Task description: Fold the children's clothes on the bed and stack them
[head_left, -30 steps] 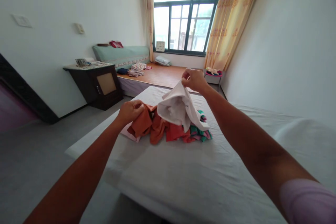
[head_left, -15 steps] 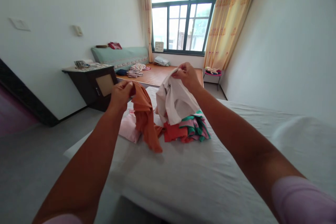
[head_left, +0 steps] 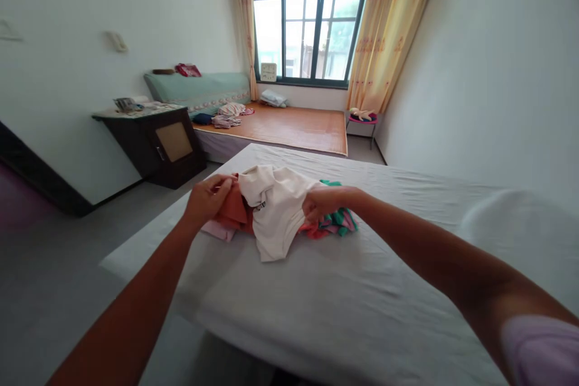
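Note:
A white shirt (head_left: 283,199) with a small dark print is spread over a pile of clothes on the bed. My right hand (head_left: 322,202) is closed on its lower edge at the right. On the left, my left hand (head_left: 208,196) pinches an orange garment (head_left: 233,208), which lies partly under the shirt. Beneath them shows a pale pink cloth (head_left: 219,230). By my right wrist, a green and pink garment (head_left: 341,221) pokes out beside a red cloth (head_left: 315,231), both partly covered.
The bed has a white sheet (head_left: 280,307). Beyond it stands another bed with a brown mat (head_left: 289,126), with clothes (head_left: 228,116) on its left. A dark cabinet (head_left: 169,148) is at the left, and a pink stool (head_left: 363,117) stands near the curtain (head_left: 384,36).
Both hands have come down. The white shirt went from hanging in my right hand to lying spread on the pile. The orange garment no longer dangles but lies bunched by my left hand.

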`<state>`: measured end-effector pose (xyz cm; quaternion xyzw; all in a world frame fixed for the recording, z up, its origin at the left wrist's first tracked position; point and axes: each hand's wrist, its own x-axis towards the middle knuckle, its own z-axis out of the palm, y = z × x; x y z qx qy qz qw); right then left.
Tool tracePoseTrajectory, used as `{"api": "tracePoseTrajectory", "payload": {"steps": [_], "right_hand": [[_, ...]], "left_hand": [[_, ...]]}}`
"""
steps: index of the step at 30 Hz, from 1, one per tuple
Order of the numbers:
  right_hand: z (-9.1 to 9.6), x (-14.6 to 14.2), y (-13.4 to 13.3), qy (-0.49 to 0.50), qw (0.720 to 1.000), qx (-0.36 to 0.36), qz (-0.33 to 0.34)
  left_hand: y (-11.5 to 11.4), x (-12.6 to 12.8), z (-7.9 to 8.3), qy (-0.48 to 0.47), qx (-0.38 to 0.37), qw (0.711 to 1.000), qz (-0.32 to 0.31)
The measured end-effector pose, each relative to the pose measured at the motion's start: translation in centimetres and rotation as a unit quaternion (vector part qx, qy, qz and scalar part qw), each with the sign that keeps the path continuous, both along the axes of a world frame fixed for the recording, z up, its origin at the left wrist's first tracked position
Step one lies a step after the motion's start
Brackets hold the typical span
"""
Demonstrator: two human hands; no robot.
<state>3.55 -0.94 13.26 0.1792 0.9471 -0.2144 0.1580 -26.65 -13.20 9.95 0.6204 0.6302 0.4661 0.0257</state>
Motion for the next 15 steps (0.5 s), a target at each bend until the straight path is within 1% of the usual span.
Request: {"api": "tracePoseTrajectory", "payload": {"steps": [2,4,6,7,8,9,10,12,13,15], "right_hand": [[-0.6,-0.2,-0.5,0.010,0.995,0.101,-0.002],[-0.9,-0.9,-0.3,0.075,0.981,0.176,-0.024],[-0.8,-1.6,0.3,0.135,0.969,0.204,-0.033],[-0.6,-1.9,0.7,0.152,0.966,0.207,-0.031],[-0.4,-2.1,1.0,0.161,0.965,0.205,-0.032],[-0.1,-2.2,1.3,0.165,0.965,0.202,-0.039],[0.1,-2.1,1.3,0.165,0.965,0.198,-0.049],[0.5,-1.9,0.9,0.144,0.970,0.186,-0.060],[0.5,-1.8,0.5,0.124,0.974,0.181,-0.052],[0.1,-1.7,-0.5,0.074,0.978,0.190,-0.031]], "left_hand": [[-0.3,3.1,0.1,0.082,0.022,0.994,-0.073],[-0.3,6.5,0.0,0.186,0.043,0.970,-0.151],[0.1,9.1,-0.6,0.277,0.033,0.939,-0.204],[0.5,9.8,-1.1,0.314,0.019,0.924,-0.216],[0.9,10.0,-1.6,0.343,0.001,0.914,-0.215],[1.5,9.8,-2.2,0.364,-0.019,0.910,-0.200],[2.1,9.2,-2.8,0.374,-0.039,0.910,-0.172],[3.4,7.4,-3.9,0.370,-0.080,0.920,-0.100],[3.9,6.4,-4.3,0.361,-0.097,0.925,-0.068],[4.7,4.7,-5.2,0.337,-0.116,0.934,-0.029]]}}
